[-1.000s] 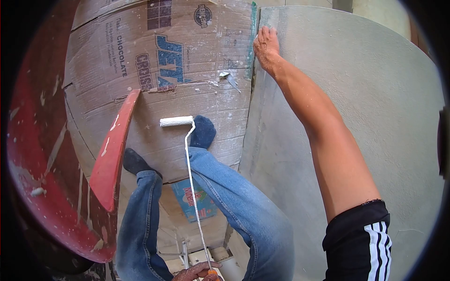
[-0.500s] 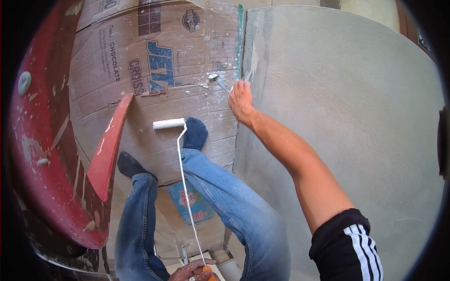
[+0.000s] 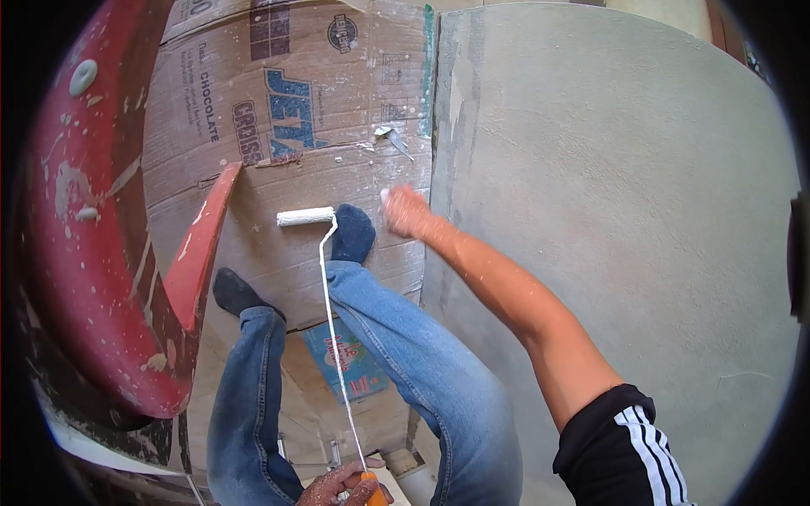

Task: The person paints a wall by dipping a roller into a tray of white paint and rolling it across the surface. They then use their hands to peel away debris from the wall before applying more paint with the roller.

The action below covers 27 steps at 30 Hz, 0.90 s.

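Note:
My left hand (image 3: 337, 485) is at the bottom edge, closed around the orange handle (image 3: 376, 493) of a paint roller (image 3: 305, 217). The roller's long thin frame runs up between my legs, and its white-coated sleeve lies across in front of my dark sock (image 3: 353, 234). My right hand (image 3: 407, 212) is smeared by motion above the cardboard, left of the grey wall (image 3: 607, 211). Its fingers look closed, with a small whitish bit at their tips that I cannot make out. A pale crumpled strip (image 3: 394, 141) lies on the cardboard just above that hand.
Printed cardboard (image 3: 337, 181) covers the floor, spotted with paint. A red, paint-splashed curved object (image 3: 110, 228) stands close on the left, with a red leg (image 3: 201, 244) reaching onto the cardboard. A blue printed piece (image 3: 348, 358) lies between my legs.
My right hand has moved left and down, from the wall's lower edge to above the cardboard. My left hand still holds the paint roller. The view has shifted slightly.

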Motion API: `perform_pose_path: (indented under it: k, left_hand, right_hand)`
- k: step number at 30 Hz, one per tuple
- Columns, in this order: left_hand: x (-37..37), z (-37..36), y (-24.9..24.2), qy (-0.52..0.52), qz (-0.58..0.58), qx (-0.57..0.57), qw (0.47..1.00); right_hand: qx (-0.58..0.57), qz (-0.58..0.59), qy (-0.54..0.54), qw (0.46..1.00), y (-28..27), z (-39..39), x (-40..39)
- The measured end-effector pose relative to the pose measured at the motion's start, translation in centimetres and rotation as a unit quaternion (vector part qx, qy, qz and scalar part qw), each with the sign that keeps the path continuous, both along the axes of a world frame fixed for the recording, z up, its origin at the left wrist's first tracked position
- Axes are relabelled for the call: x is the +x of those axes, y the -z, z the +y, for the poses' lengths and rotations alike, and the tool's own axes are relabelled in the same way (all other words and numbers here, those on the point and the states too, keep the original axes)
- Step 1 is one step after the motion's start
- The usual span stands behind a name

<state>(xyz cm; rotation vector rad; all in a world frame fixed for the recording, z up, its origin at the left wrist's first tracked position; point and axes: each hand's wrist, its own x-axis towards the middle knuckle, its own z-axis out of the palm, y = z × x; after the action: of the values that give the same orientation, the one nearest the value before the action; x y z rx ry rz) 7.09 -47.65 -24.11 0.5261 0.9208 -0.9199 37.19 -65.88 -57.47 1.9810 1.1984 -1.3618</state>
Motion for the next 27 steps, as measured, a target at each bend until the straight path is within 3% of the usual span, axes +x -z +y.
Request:
perform_pose_path:
  k: [3,5,8,14,15,18,22,27]
  left_hand:
    - [-0.5,0.2,0.1,0.017,-0.001,0.003,1.000]
    - [-0.5,0.3,-0.1,0.015,0.029,0.004,0.999]
    - [0.0,1.3,0.1,0.032,0.002,0.005,0.999]
    - [-1.8,0.7,0.8,-0.056,-0.007,-0.056,0.997]
    - [-1.9,0.8,0.8,-0.059,-0.011,-0.050,0.997]
    - [-2.3,1.3,1.0,-0.052,-0.031,-0.029,0.998]
    - [-1.6,2.1,1.3,-0.027,-0.038,-0.041,0.998]
    - [-1.2,1.5,0.9,-0.024,-0.043,-0.019,0.999]
  right_hand:
    - [0.077,-0.008,0.170,0.982,2.1,1.0,4.4]
    - [0.138,0.007,0.319,0.938,2.3,2.2,6.6]
    - [0.161,-0.053,0.397,0.902,2.4,4.0,8.7]
    - [0.133,-0.234,0.300,0.915,3.3,5.7,9.4]
    - [0.076,-0.212,0.285,0.932,3.1,6.4,9.4]
    - [0.049,-0.221,0.179,0.957,3.2,6.8,8.4]
    - [0.068,-0.228,0.116,0.964,3.8,6.5,7.7]
    - [0.041,-0.197,0.132,0.971,3.7,6.2,7.5]
